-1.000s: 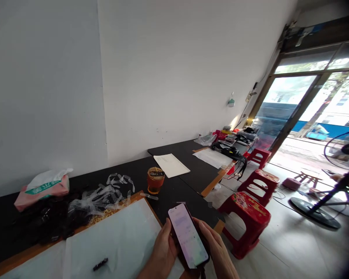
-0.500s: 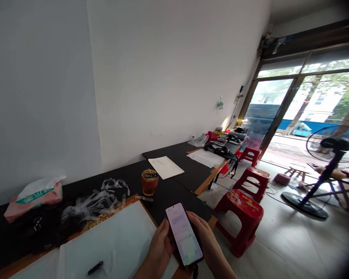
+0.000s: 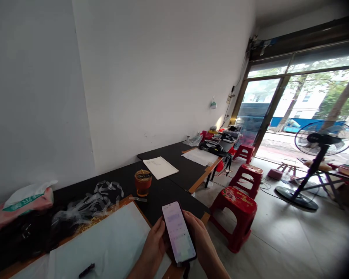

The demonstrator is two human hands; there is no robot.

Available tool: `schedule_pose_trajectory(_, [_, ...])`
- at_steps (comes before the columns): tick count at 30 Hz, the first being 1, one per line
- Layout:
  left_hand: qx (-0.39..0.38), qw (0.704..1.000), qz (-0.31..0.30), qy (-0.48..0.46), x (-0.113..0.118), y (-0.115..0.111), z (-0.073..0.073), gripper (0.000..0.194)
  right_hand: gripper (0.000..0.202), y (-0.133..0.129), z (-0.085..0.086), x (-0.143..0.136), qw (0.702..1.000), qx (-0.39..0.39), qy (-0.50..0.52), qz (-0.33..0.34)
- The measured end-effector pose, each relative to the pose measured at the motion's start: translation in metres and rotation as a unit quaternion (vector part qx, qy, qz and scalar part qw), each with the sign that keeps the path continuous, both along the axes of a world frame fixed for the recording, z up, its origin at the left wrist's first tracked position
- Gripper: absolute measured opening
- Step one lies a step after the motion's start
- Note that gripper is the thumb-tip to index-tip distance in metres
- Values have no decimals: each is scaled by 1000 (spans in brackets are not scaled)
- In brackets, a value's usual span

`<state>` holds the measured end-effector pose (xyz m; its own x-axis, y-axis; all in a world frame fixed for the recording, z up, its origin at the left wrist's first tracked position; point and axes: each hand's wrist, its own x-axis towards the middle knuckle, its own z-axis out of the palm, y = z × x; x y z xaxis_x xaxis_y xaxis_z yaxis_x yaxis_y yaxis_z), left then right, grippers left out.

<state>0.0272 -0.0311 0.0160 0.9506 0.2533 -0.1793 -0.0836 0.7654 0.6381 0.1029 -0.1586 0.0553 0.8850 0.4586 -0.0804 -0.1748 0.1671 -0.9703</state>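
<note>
A phone (image 3: pixel 179 233) with a lit, pale screen is held upright between both hands over the table's front edge. My left hand (image 3: pixel 156 243) grips its left side, with the thumb along the edge. Round the right side curl the fingers of my right hand (image 3: pixel 197 232); part of them is hidden behind the phone. Something dark hangs at the phone's lower end. Left of the hands lies a pale sheet (image 3: pixel 110 236) with a small black object (image 3: pixel 87 270) on it. Beyond stands an amber cup (image 3: pixel 142 182).
Clear plastic strips (image 3: pixel 90 201) and a pink tissue pack (image 3: pixel 25 203) lie at the left. A white pad (image 3: pixel 161 167) rests on the black table (image 3: pixel 163 192). Red stools (image 3: pixel 235 217) and a standing fan (image 3: pixel 320 155) are on the right.
The whole view has shifted, so the table, stools and fan appear slightly farther left. Both hands still hold the phone.
</note>
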Motion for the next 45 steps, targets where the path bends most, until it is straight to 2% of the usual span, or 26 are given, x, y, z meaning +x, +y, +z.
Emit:
schedule_pose_trajectory(8, [10,1000,-9,-11,0,0,1,50,43,-1,-2,1,1000,9,23,11])
schedule_pose_trajectory(17, [1,1000,-10,-28,-2,-2,1,40,45,0,-9,5,999,30,12,21])
schedule_pose_trajectory(39, [5,1000,-16,-18,-3,-2,3,38,35,-3,-3,-2,999,51,14,2])
schedule_pose_trajectory(45, [6,1000,-18,-15,-1,-1,1,38,38,-5,-3,-2,998,52,21,4])
